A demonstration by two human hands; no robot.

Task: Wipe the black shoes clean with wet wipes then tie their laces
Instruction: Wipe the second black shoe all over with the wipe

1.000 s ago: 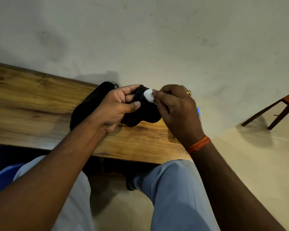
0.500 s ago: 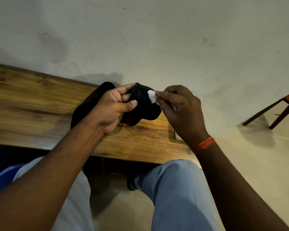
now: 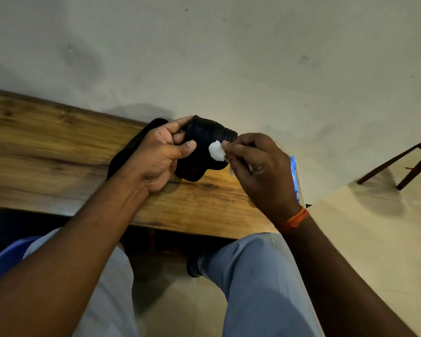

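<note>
My left hand grips a black shoe and holds it tilted just above the wooden table, its sole edge turned toward the wall. My right hand pinches a small bunched white wet wipe and presses it against the shoe's right side. A second black shoe lies on the table behind my left hand, mostly hidden by it. No laces are visible.
A blue wet wipe pack lies at the table's right end, partly behind my right wrist. A wall rises directly behind the table. Wooden chair legs stand on the floor at right. My knees sit below the table's front edge.
My left hand has turned the shoe so its sole edge shows at the top. The wipe has slid down and right along the shoe's side.
</note>
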